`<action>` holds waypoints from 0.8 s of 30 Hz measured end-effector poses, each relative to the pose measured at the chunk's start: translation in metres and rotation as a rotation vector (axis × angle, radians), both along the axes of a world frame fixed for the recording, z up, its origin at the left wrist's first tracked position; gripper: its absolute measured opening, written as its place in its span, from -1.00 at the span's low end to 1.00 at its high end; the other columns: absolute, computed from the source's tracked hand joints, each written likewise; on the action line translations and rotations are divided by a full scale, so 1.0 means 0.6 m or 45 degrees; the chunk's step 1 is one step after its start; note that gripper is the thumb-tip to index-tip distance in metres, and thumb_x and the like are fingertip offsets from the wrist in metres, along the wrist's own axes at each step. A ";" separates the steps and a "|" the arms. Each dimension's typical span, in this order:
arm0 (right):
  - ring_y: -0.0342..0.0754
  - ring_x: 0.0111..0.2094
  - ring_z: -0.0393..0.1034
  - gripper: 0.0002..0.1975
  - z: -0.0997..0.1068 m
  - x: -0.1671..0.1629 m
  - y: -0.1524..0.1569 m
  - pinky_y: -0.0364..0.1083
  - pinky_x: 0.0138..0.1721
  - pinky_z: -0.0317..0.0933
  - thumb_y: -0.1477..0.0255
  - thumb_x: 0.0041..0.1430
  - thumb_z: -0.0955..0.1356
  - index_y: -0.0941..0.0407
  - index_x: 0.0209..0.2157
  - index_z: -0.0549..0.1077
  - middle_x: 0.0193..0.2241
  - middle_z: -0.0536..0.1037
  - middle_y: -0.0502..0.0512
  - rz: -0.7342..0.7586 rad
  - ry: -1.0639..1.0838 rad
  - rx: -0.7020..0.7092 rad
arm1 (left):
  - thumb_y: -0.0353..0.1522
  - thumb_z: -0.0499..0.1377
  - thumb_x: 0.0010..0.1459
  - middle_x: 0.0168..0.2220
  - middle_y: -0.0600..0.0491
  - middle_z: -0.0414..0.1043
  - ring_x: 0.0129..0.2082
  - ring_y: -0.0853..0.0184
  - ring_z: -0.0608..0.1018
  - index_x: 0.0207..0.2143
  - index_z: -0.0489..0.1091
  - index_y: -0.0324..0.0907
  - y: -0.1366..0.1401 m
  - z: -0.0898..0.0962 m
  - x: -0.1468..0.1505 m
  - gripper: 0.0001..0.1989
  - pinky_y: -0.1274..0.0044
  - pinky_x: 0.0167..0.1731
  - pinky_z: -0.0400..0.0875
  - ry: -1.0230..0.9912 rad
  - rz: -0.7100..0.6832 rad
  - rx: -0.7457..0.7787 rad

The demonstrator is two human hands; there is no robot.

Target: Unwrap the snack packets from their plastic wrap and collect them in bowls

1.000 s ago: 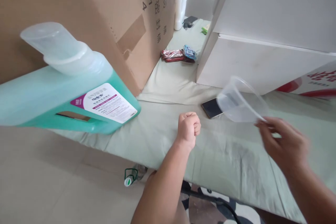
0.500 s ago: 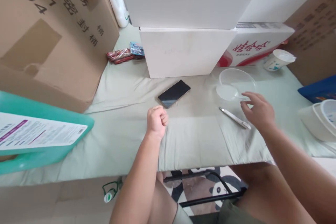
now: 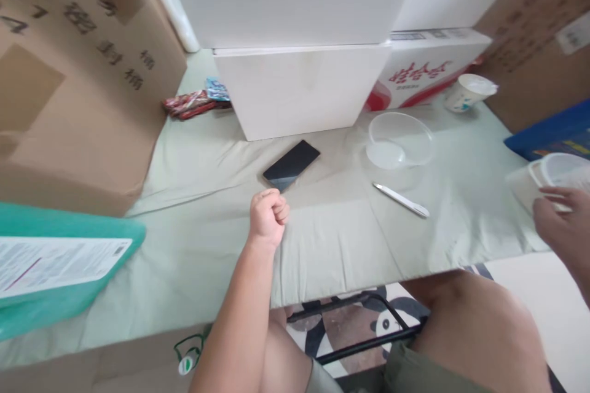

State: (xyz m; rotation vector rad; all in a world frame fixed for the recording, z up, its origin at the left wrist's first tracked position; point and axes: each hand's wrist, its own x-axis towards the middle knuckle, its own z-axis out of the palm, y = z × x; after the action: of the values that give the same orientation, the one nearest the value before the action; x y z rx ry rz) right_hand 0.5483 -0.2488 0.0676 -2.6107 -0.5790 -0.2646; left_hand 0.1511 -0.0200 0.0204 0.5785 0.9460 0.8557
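My left hand (image 3: pixel 268 216) is closed in a fist on the cloth, just below a dark phone (image 3: pixel 291 164), with nothing visible in it. At the right edge, my right hand (image 3: pixel 566 221) is at the stacked whitish plastic tubs (image 3: pixel 523 187). Its finger and thumb are apart, and its fingertips overlap the front of the tubs; whether they touch is unclear. Between the hands lies a white utility knife (image 3: pixel 401 199). Behind that knife stands a clear round plastic tub (image 3: pixel 419 163).
White boxes (image 3: pixel 299 92) stand at the back, beside a red-and-white carton (image 3: pixel 428 70) and a paper cup (image 3: pixel 468 93). A large cardboard box (image 3: pixel 92 116) and a green jug (image 3: pixel 69 221) occupy the left. Red snack packets (image 3: pixel 188 104) lie near the box.
My right hand has moved right, from beside the clear round tub to the stacked tubs. My left fist has stayed by the phone. The view has shifted slightly right.
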 end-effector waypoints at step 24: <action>0.12 0.03 0.44 -0.22 0.018 0.319 -0.148 0.24 -0.29 0.07 0.20 0.08 -0.17 0.31 -0.90 0.24 -0.12 0.60 0.29 0.209 -0.211 -1.029 | -0.42 0.14 -0.24 -0.69 0.11 -0.31 -0.75 0.49 -0.01 -0.67 -0.22 -0.21 -0.014 -0.070 0.120 -0.55 0.40 -0.70 -0.19 0.138 -0.784 0.454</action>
State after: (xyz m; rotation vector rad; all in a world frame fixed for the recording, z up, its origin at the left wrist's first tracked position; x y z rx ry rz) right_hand 0.7395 -0.3377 0.0783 -3.2924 -1.1450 -0.2255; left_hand 0.2233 -0.0283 -0.0213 1.1616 0.6497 0.4343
